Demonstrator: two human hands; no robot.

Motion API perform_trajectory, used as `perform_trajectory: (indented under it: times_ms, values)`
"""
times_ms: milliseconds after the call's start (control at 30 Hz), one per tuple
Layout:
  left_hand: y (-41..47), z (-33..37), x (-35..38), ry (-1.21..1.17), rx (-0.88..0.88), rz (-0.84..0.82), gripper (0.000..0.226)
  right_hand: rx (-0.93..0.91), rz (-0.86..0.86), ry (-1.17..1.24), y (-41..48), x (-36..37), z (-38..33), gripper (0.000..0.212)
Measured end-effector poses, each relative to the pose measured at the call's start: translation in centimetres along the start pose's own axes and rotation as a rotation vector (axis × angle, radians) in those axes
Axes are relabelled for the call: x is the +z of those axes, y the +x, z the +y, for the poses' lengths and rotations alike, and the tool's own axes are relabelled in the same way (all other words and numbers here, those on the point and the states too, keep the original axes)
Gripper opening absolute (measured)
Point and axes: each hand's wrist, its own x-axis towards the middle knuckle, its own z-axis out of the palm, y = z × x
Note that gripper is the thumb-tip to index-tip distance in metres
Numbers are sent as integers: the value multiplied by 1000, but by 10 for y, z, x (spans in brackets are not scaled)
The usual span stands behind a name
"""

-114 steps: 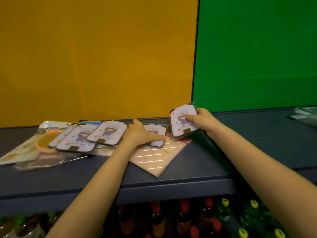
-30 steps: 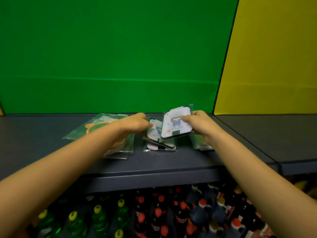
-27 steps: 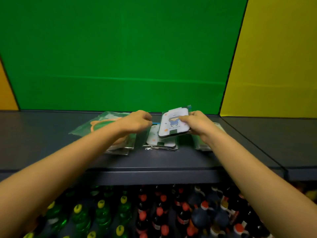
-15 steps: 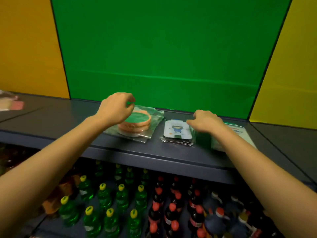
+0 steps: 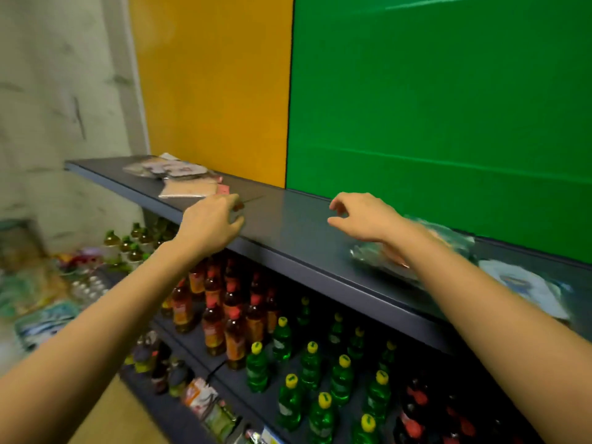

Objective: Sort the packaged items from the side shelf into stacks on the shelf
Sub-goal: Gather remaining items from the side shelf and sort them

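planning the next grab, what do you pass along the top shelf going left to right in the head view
loose pile of packets → left hand → right hand → white card packets; the clear bag lies partly under the right forearm, so it is left out.

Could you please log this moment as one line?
left hand: empty, near unsorted pile | right hand: empty, above shelf | stacks: at right
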Motion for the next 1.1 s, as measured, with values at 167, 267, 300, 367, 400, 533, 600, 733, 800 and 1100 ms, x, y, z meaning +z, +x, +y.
perform_trajectory:
  times_ms: [167,267,300,367,400,533,600,733,800,1100]
  values:
    - [-6,-102,-9,57,-67,6,29,-89,-49,92,65,38,-88,41]
    - [-10,-159,-12,88,-62,-35,28,-104,-98,86,102,63,-143,43]
    - [-10,-177,-12,97,-59,-49,28,-103,-98,89,114,70,-159,42]
    - [-6,-212,-15,130,-53,-69,27,-85,-85,118,136,82,-187,41]
    - [-4,-228,-16,143,-49,-69,28,-76,-82,140,146,89,-201,40]
    - [3,-278,-16,120,-63,-64,29,-8,-145,215,185,115,-242,31]
    - [6,-299,-13,110,-64,-76,29,48,-138,221,204,129,-253,37]
    - [21,-339,-7,61,-100,-47,31,176,-136,226,240,150,-261,38]
    - [31,-359,-1,54,-116,-42,31,236,-163,229,258,158,-261,34]
    - [142,-414,51,-19,-22,-68,27,458,-118,240,344,178,-247,63]
